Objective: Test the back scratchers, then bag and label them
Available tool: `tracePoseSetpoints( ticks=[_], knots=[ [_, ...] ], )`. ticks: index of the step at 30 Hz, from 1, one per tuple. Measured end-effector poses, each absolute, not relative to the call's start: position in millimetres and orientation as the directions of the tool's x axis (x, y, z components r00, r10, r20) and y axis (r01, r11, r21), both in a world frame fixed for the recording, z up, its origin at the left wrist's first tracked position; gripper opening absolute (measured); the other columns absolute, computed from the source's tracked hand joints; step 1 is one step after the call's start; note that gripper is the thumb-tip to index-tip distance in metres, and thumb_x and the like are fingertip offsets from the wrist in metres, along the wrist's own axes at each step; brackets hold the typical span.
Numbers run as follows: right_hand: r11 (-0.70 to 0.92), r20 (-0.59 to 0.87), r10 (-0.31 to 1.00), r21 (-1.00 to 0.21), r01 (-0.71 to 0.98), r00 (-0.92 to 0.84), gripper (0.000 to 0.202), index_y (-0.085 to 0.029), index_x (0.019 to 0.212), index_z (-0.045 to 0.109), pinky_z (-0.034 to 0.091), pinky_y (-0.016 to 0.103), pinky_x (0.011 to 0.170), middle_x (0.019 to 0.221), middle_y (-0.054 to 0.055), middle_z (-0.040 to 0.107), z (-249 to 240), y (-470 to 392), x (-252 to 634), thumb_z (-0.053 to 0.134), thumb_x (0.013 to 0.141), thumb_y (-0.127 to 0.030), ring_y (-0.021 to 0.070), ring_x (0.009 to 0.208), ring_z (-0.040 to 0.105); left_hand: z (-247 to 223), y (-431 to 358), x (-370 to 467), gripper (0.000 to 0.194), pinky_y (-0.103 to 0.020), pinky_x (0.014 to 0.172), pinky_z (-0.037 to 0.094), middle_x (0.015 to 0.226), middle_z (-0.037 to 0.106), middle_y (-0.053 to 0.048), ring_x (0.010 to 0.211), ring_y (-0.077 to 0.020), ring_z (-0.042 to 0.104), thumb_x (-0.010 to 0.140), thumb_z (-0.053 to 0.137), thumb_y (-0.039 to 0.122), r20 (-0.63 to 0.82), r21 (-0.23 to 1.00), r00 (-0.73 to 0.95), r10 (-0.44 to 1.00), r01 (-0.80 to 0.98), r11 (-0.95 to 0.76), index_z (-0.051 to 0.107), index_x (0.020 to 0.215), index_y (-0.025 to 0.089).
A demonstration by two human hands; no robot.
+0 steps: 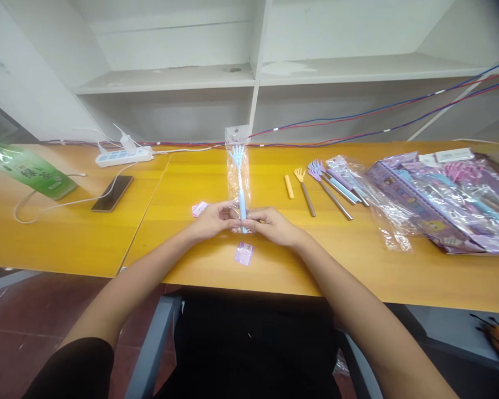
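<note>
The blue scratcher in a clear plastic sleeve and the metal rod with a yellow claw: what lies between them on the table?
Between the blue scratcher and the metal rod, the head view shows a short yellow stick, nearer the rod.

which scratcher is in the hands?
The blue scratcher, inside a clear bag, held at its handle end between the left hand and right hand. The yellow-headed one lies on the table, apart from both.
</note>
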State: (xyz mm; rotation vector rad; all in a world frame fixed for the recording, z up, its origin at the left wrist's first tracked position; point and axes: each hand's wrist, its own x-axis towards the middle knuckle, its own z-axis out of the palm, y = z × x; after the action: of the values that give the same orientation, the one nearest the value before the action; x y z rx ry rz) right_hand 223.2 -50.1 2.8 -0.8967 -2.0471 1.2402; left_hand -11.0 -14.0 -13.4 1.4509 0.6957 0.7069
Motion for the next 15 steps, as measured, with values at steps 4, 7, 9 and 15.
tracePoseSetpoints(
  ticks=[4, 7, 9, 15],
  knots=[
    [0.345, 0.143, 0.784, -0.909, 0.234, -0.604, 0.054, -0.018, 0.099, 0.082, 0.046, 0.03, 0.076, 0.086, 0.002, 0.068, 4.9, -51.7, 222.5, 0.056, 0.103, -0.065, 0.0171, 0.078, 0.055, -7.1, -16.8, -9.8, 0.054, -0.03, 0.074, 0.058, 0.084, 0.07, -0.002, 0.075, -0.0147, 0.068, 0.066, 0.1, 0.044, -0.005, 0.997, 0.629, 0.777, -0.054, 0.05, 0.071, 0.1, 0.014],
    [0.353, 0.148, 0.784, -0.905, 0.236, -0.603, 0.054, -0.018, 0.093, 0.081, 0.046, 0.031, 0.075, 0.084, 0.002, 0.067, 4.7, -52.1, 222.6, 0.056, 0.103, -0.065, 0.0172, 0.077, 0.055, -4.1, -18.6, -9.2, 0.057, -0.03, 0.073, 0.058, 0.081, 0.07, -0.002, 0.072, -0.0145, 0.068, 0.066, 0.1, 0.046, -0.007, 0.995, 0.641, 0.767, -0.074, 0.07, 0.071, 0.103, 0.013],
    [0.361, 0.155, 0.779, -0.903, 0.233, -0.608, 0.052, -0.019, 0.092, 0.08, 0.046, 0.031, 0.075, 0.083, 0.002, 0.067, 4.7, -52.3, 223.0, 0.056, 0.103, -0.064, 0.0173, 0.077, 0.056, -3.7, -19.0, -9.5, 0.058, -0.031, 0.073, 0.059, 0.078, 0.069, -0.001, 0.071, -0.0143, 0.067, 0.065, 0.1, 0.047, -0.004, 0.994, 0.634, 0.773, -0.079, 0.069, 0.072, 0.102, 0.013],
    [0.405, 0.195, 0.757, -0.889, 0.214, -0.623, 0.05, -0.019, 0.098, 0.081, 0.046, 0.029, 0.075, 0.083, 0.002, 0.067, 6.6, -53.8, 223.4, 0.055, 0.105, -0.061, 0.0169, 0.077, 0.057, -2.6, -19.2, -11.3, 0.049, -0.031, 0.073, 0.059, 0.073, 0.07, 0.0, 0.067, -0.0141, 0.068, 0.068, 0.099, 0.044, 0.029, 0.996, 0.627, 0.778, -0.088, 0.033, 0.071, 0.093, 0.013]
  ],
)
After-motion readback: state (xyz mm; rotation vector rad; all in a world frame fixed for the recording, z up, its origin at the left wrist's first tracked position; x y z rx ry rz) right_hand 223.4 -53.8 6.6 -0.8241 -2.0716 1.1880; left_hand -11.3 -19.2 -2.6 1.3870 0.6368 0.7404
